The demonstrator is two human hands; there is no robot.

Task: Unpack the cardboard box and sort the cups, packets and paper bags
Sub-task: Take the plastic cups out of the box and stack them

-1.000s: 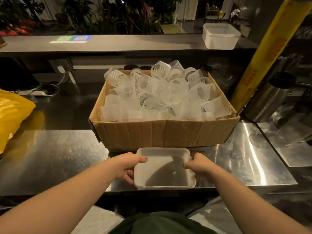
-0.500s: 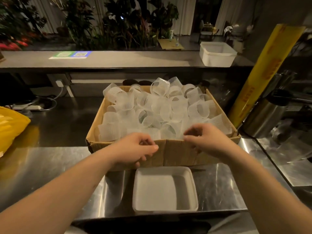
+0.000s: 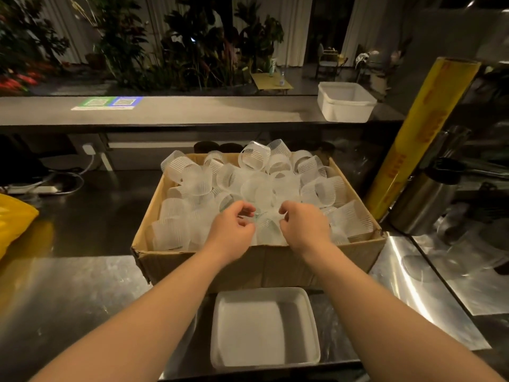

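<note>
An open cardboard box (image 3: 256, 261) stands on the steel counter, heaped with several ribbed clear plastic cups (image 3: 252, 158). Both my hands are inside the box at its near middle. My left hand (image 3: 234, 230) and my right hand (image 3: 304, 226) have their fingers curled, and each pinches one side of a clear cup (image 3: 264, 226) that lies between them on the pile. An empty white square tub (image 3: 264, 357) sits on the counter just in front of the box. No packets or paper bags are in sight.
A second white tub (image 3: 345, 102) sits on the raised ledge at the back right. A yellow film roll (image 3: 421, 133) leans right of the box beside a steel jug (image 3: 424, 202). A yellow bag (image 3: 13, 219) lies at the far left. Cables run along the back left.
My hands let go of the white tub on the counter, rose over the box's front wall, and now pinch a cup on the pile. The view has tilted up.
</note>
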